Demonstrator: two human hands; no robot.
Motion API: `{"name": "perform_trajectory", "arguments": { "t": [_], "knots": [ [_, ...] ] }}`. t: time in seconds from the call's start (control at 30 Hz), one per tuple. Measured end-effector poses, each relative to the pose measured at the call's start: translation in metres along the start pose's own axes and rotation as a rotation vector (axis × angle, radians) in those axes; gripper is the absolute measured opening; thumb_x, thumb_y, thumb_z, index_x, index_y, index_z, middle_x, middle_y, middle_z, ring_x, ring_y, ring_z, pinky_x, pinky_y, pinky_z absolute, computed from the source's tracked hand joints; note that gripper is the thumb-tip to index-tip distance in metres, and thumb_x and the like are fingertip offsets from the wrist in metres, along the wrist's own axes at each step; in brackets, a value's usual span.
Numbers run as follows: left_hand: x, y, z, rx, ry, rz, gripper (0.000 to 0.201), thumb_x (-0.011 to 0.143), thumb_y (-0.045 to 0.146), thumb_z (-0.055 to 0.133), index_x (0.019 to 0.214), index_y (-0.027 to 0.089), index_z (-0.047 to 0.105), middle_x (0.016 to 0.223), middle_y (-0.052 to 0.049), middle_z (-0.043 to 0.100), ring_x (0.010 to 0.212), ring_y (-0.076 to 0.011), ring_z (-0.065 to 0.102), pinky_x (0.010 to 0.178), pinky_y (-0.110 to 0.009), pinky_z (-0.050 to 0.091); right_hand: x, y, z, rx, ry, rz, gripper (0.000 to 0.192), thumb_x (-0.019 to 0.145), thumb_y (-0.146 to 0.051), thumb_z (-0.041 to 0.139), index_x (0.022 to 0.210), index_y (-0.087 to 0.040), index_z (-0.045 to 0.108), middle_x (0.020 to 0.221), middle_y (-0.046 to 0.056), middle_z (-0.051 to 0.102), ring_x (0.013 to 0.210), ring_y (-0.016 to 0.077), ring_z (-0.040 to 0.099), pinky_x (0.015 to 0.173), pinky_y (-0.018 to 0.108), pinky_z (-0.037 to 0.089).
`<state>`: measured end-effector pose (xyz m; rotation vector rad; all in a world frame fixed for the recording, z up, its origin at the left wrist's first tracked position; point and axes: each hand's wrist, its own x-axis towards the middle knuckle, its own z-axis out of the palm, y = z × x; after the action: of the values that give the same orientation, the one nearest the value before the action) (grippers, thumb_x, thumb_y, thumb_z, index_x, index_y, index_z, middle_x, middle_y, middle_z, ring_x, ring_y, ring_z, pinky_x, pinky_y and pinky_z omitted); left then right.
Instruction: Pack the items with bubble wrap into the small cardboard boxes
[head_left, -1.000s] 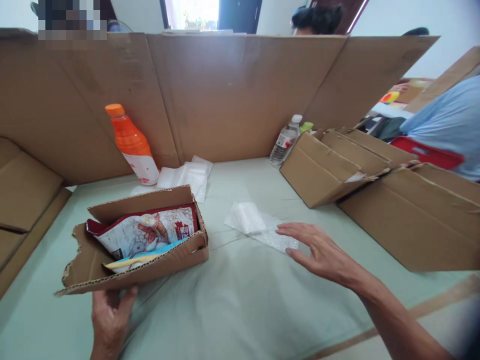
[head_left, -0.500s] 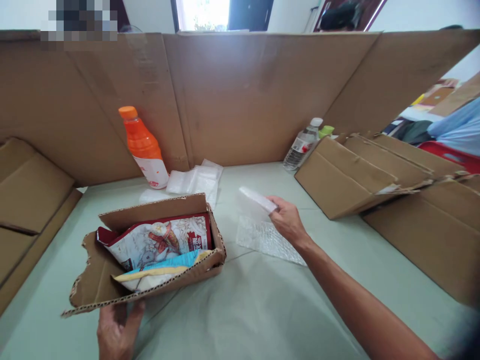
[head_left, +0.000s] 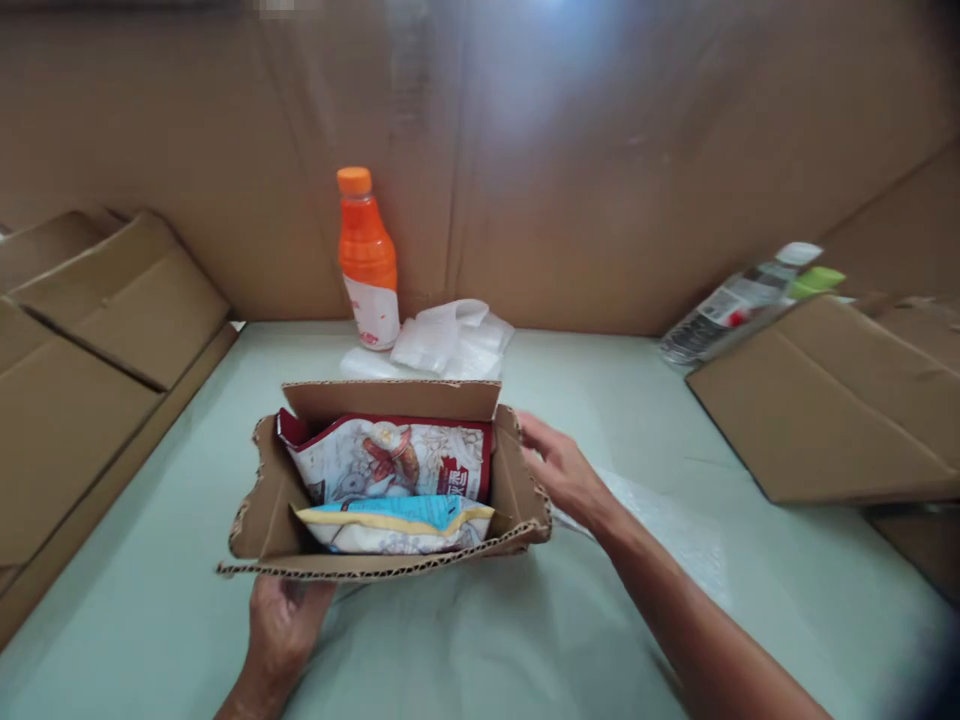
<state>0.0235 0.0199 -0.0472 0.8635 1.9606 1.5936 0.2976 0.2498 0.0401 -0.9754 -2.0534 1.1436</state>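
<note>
Between my two hands is an open cardboard box (head_left: 390, 402) with ragged edges. Inside it, a red and white food packet (head_left: 405, 460) leans at the back, and a blue, yellow and white packet (head_left: 397, 525) lies in front. My left hand (head_left: 285, 615) grips the box's front left from below, its fingers partly hidden under it. Against the right end presses my right hand (head_left: 559, 465), with its fingertips partly behind the wall. Flat on the table beneath my right forearm lies a sheet of bubble wrap (head_left: 675, 530).
An orange bottle (head_left: 367, 260) stands at the back, beside folded bubble wrap pieces (head_left: 457, 340). A clear water bottle (head_left: 739, 305) leans at the right behind a cardboard flap (head_left: 832, 400). Cardboard flaps (head_left: 112, 300) line the left, and a tall cardboard wall (head_left: 570, 200) closes the back.
My right hand no longer shows the folded bubble wrap piece and has moved left onto the box's right end. The box has turned squarer to me. The view has tilted down and shifted left.
</note>
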Motion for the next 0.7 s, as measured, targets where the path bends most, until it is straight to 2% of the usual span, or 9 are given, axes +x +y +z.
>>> {"name": "perform_trajectory", "arguments": {
  "t": [0.07,0.13,0.23,0.3,0.37,0.5,0.63,0.7],
  "knots": [
    [0.001,-0.003,-0.002,-0.003,0.046,-0.006,0.06,0.067,0.059,0.08,0.105,0.015,0.069,0.085,-0.009,0.074,0.092,-0.0314,0.072,0.084,-0.042,0.061,-0.034,-0.002,0.016,0.169,-0.056,0.09,0.043,0.099,-0.047,0.048,0.135,-0.026,0.061,0.14,0.007,0.062,0.126,0.0268,0.06,0.107,0.044,0.049],
    [0.002,-0.008,-0.004,0.013,0.087,-0.003,0.062,0.064,0.061,0.081,0.104,0.015,0.068,0.089,-0.01,0.074,0.089,-0.0295,0.072,0.08,-0.039,0.062,-0.057,-0.005,0.034,0.267,-0.01,0.143,0.049,0.1,-0.053,0.044,0.14,-0.026,0.058,0.142,0.007,0.061,0.129,0.0273,0.058,0.109,0.042,0.049],
    [0.005,-0.014,-0.009,0.107,0.121,0.028,0.057,0.064,0.058,0.081,0.1,0.016,0.068,0.092,-0.011,0.074,0.091,-0.029,0.071,0.081,-0.037,0.06,-0.073,-0.009,0.054,0.325,0.071,0.155,0.057,0.1,-0.059,0.041,0.145,-0.026,0.054,0.147,0.007,0.057,0.134,0.0284,0.054,0.112,0.042,0.046],
    [0.008,-0.014,-0.01,0.146,0.128,0.04,0.054,0.064,0.057,0.081,0.097,0.017,0.066,0.09,-0.009,0.074,0.089,-0.0276,0.071,0.08,-0.036,0.059,-0.076,-0.013,0.059,0.333,0.086,0.153,0.058,0.099,-0.059,0.042,0.147,-0.026,0.051,0.15,0.007,0.054,0.137,0.0285,0.051,0.115,0.042,0.042],
    [0.011,-0.009,-0.011,0.148,0.102,0.027,0.05,0.065,0.057,0.08,0.093,0.018,0.065,0.083,-0.006,0.072,0.078,-0.0236,0.069,0.071,-0.031,0.058,-0.077,-0.016,0.06,0.331,0.097,0.154,0.057,0.1,-0.058,0.043,0.147,-0.026,0.051,0.151,0.007,0.053,0.139,0.0278,0.049,0.117,0.043,0.039],
    [0.015,0.013,-0.007,0.129,-0.01,-0.006,0.042,0.07,0.056,0.075,0.087,0.019,0.063,0.069,0.001,0.063,0.059,-0.0152,0.059,0.055,-0.024,0.049,-0.073,-0.016,0.059,0.331,0.129,0.135,0.057,0.101,-0.059,0.041,0.146,-0.025,0.052,0.152,0.006,0.052,0.141,0.0256,0.046,0.121,0.042,0.033],
    [0.03,0.038,0.008,0.13,-0.119,-0.014,0.042,0.072,0.053,0.073,0.095,0.02,0.06,0.069,0.002,0.061,0.06,-0.0151,0.058,0.057,-0.025,0.048,-0.059,-0.008,0.053,0.333,0.154,0.13,0.063,0.097,-0.065,0.043,0.143,-0.024,0.055,0.15,0.007,0.054,0.142,0.0258,0.045,0.124,0.044,0.028],
    [0.038,0.047,0.021,0.119,-0.157,-0.005,0.043,0.072,0.052,0.072,0.098,0.02,0.06,0.07,0.002,0.062,0.063,-0.0159,0.059,0.061,-0.026,0.048,-0.054,-0.003,0.046,0.369,0.167,0.135,0.065,0.095,-0.068,0.045,0.141,-0.024,0.057,0.149,0.007,0.055,0.14,0.0272,0.046,0.12,0.045,0.035]
  ]
}}
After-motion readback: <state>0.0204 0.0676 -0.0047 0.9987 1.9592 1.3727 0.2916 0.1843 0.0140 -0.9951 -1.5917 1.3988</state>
